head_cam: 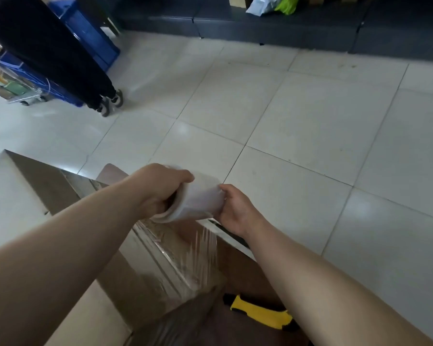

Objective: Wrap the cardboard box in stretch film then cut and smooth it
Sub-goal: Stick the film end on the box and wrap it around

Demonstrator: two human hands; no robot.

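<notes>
Brown cardboard box (105, 303) sits below both hands, partly film-covered | left hand (160, 188) and right hand (235, 208) curl round ends of white stretch-film roll (200, 198) | risk: uneven pull may bunch or tear taut film

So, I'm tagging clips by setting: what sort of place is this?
Probably a warehouse or packing room: blue crates stacked at left, a film-wrapped cardboard box, bare tiled floor.
</notes>
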